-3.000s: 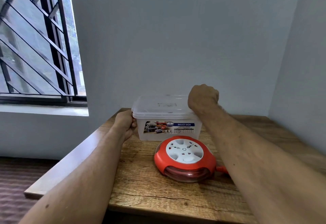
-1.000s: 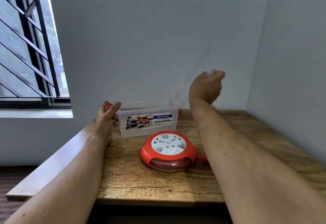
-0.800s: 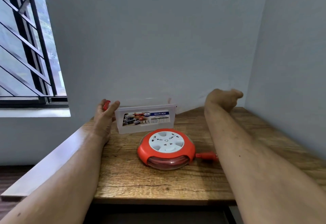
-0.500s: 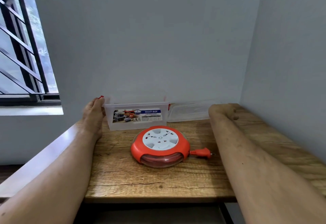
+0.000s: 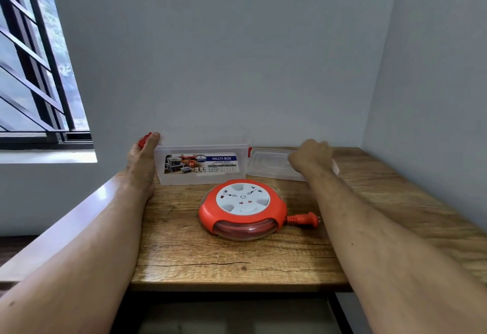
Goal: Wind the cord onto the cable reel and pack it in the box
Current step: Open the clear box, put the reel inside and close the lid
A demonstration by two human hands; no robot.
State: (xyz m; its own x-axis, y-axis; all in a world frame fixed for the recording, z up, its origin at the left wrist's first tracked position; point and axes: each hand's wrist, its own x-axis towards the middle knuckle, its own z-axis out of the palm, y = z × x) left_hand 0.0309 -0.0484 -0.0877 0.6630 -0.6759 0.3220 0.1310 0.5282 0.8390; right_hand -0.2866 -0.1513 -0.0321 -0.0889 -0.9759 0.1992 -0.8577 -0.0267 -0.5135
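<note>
Lid (image 5: 274, 163) now off, under curled right hand (image 5: 308, 156); left hand (image 5: 141, 161) open against "MULTI-BOX" box (image 5: 201, 165).

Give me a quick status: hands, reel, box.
Left hand steadying box, right hand on lid beside it. Cable reel on table, cord wound, plug out. Box open, path clear.

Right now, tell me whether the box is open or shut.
Open. The box has no lid on its rim; the lid lies flat on the table beside it, under the right hand.
</note>
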